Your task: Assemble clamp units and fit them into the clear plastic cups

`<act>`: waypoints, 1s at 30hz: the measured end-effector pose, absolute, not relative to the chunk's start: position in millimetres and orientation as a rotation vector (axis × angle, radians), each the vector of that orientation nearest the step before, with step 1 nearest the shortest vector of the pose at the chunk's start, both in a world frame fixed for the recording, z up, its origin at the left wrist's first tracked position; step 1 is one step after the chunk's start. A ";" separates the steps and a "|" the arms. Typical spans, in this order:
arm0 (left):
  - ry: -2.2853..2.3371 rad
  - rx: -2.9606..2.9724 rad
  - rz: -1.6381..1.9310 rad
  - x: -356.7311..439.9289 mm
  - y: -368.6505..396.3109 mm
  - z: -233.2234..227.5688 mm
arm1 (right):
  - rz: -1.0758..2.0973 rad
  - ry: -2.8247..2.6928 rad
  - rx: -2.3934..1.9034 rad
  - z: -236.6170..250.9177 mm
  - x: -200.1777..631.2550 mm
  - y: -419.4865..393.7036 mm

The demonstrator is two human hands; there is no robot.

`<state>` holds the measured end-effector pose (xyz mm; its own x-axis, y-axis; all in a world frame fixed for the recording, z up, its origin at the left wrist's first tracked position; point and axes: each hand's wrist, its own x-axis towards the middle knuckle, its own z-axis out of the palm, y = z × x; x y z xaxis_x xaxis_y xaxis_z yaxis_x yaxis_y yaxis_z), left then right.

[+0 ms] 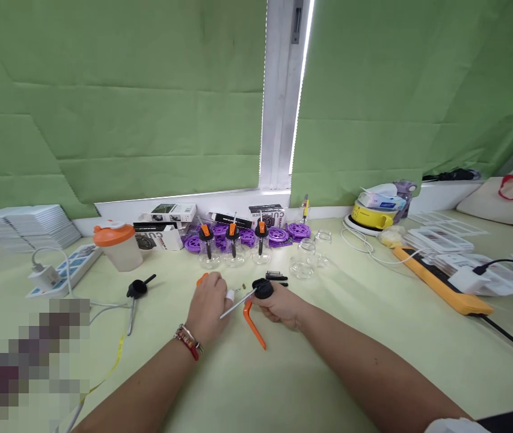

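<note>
Your right hand (282, 307) is clenched around the black pump head (263, 288), lifted just off the table (310, 373) so the orange lever (253, 326) hangs free below your grip and the thin metal tube (237, 304) juts out toward your other side. That tilt puts the tube's tip right where your left hand (208, 305) can meet it. Your left hand is curled down onto the table, fingertips pinched near a small part; what they grip I cannot tell, though a bit of orange peeks out behind the knuckles. Behind, three glass bottles with orange-and-black pump tops (233, 246) stand in a row, two bare glass bottles (304, 264) just beside them. A spare black pump part (136, 291) lies off to your left.
</note>
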<state>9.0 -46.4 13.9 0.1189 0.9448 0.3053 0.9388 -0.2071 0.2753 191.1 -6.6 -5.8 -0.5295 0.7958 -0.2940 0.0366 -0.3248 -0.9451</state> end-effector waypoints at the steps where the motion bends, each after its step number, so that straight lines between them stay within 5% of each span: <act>1: 1.834 2.222 0.718 13.0 -53.1 15.1 | 1.899 -1.340 -1.079 -4.9 190.2 -7.5; 6: 1.423 1.768 0.887 32.8 -68.4 7.3 | 1.847 -1.184 -1.063 2.0 183.3 -16.7; 15: 1.719 1.815 0.868 16.5 -54.1 11.2 | 1.773 -1.162 -1.089 3.4 173.0 -26.8; 22: 2.472 1.766 0.547 -61.6 -20.9 22.7 | 1.850 -1.184 -1.071 3.3 178.7 -24.1; 30: 2.451 1.767 0.455 -77.2 -1.6 2.3 | 1.849 -1.281 -1.089 -5.1 176.0 -23.2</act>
<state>-77.2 -1.6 2.3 -0.3289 0.9388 0.1029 0.9130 0.2883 0.2886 176.0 -23.2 -5.1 -0.4586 0.8456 -0.2732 -0.0414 -0.3274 -0.9440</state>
